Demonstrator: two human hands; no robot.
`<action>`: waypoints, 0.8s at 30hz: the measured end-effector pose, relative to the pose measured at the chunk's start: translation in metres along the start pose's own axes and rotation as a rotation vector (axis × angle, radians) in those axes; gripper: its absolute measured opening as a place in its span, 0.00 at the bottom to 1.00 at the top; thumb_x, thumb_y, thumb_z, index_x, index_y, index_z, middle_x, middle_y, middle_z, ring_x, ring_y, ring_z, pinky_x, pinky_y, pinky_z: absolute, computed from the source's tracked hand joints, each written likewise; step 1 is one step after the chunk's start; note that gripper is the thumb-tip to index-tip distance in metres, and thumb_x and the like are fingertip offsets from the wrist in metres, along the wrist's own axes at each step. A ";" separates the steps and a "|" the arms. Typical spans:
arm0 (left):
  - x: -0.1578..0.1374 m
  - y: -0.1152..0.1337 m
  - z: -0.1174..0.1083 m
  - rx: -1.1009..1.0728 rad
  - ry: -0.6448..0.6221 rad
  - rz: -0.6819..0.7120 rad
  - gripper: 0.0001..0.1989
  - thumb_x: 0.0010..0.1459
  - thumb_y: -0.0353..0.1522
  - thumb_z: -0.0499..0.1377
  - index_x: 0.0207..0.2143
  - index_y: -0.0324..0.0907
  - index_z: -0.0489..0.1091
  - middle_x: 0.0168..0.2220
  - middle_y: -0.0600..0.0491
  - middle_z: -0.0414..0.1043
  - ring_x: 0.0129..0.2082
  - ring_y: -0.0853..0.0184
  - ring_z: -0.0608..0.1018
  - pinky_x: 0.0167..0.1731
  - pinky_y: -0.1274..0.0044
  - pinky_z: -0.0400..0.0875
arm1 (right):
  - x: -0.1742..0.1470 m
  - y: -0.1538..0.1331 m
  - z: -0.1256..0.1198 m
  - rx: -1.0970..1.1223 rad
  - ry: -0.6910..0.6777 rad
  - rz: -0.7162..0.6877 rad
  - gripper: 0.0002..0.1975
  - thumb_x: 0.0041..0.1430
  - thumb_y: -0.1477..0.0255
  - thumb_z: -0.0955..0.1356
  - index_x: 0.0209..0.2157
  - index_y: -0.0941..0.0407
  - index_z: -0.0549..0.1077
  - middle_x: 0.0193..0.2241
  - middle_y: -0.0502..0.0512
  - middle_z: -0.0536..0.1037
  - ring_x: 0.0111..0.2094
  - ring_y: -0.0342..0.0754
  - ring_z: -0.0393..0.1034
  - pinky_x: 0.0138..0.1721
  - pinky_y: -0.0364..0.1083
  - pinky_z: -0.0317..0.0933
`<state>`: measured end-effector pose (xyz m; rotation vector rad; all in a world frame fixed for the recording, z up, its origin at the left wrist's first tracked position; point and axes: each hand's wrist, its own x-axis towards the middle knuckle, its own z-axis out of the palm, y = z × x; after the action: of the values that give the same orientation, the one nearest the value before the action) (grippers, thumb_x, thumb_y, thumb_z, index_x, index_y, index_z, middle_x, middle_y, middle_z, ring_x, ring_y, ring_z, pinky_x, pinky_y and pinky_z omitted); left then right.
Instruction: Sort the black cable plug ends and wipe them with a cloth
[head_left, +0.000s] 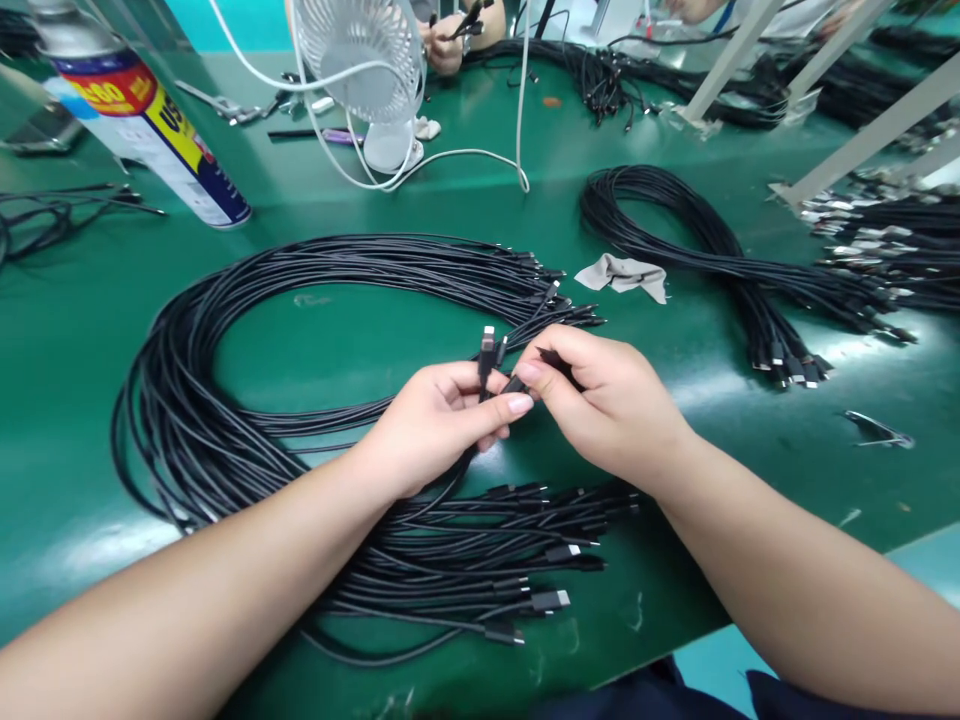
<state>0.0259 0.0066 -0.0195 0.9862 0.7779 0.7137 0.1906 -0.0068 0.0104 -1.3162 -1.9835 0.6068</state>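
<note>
Between the thumb and fingers of my left hand [454,410] are black USB cable ends; one plug [487,350] stands upright with its metal tip up. My right hand [600,400] meets it fingertip to fingertip, pinching at a second black connector [516,386]. A thin dark piece [559,368], perhaps cloth, shows in the right hand's grip; I cannot tell its kind. Around and beneath both hands curves a large loop of black cables [187,400], its plugs fanned out toward the right. Loose plug ends [551,600] lie below my wrists.
A spray can [150,120] and a white fan [360,60] stand at the back left. Right of the loop are a grey cloth scrap [622,275], another cable bundle [675,220] and tweezers [877,430]. White posts [862,130] rise at right. Another person's hand [446,45] works across the green table [360,350].
</note>
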 end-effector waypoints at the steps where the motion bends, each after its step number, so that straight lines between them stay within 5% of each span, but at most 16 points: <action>1: 0.000 0.000 -0.001 0.043 -0.030 -0.011 0.10 0.49 0.34 0.67 0.28 0.37 0.72 0.22 0.56 0.68 0.21 0.76 0.67 0.22 0.82 0.62 | 0.001 0.000 -0.001 0.011 -0.012 -0.013 0.08 0.62 0.76 0.63 0.27 0.56 0.67 0.24 0.48 0.74 0.25 0.40 0.66 0.29 0.40 0.58; 11: -0.001 0.004 0.003 0.000 0.118 -0.042 0.14 0.48 0.37 0.68 0.22 0.35 0.71 0.20 0.56 0.65 0.21 0.76 0.64 0.20 0.82 0.57 | -0.004 0.002 -0.005 -0.265 -0.014 -0.002 0.06 0.65 0.74 0.59 0.38 0.58 0.66 0.26 0.50 0.73 0.25 0.42 0.65 0.27 0.41 0.55; 17: 0.000 0.003 0.004 -0.039 0.171 -0.001 0.14 0.43 0.37 0.70 0.23 0.36 0.74 0.19 0.56 0.65 0.20 0.76 0.64 0.20 0.82 0.57 | -0.013 -0.008 0.007 -0.628 0.071 -0.163 0.11 0.63 0.78 0.59 0.36 0.58 0.72 0.30 0.54 0.77 0.27 0.45 0.69 0.28 0.43 0.55; 24: 0.000 0.002 0.005 -0.011 0.188 0.010 0.14 0.42 0.36 0.71 0.20 0.36 0.72 0.19 0.57 0.65 0.18 0.77 0.64 0.19 0.82 0.56 | -0.014 -0.010 0.015 -0.799 0.152 -0.207 0.12 0.61 0.79 0.60 0.37 0.60 0.76 0.27 0.52 0.77 0.26 0.45 0.70 0.27 0.43 0.54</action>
<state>0.0295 0.0055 -0.0164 0.9219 0.9319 0.8267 0.1773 -0.0233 0.0038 -1.4947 -2.2781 -0.4317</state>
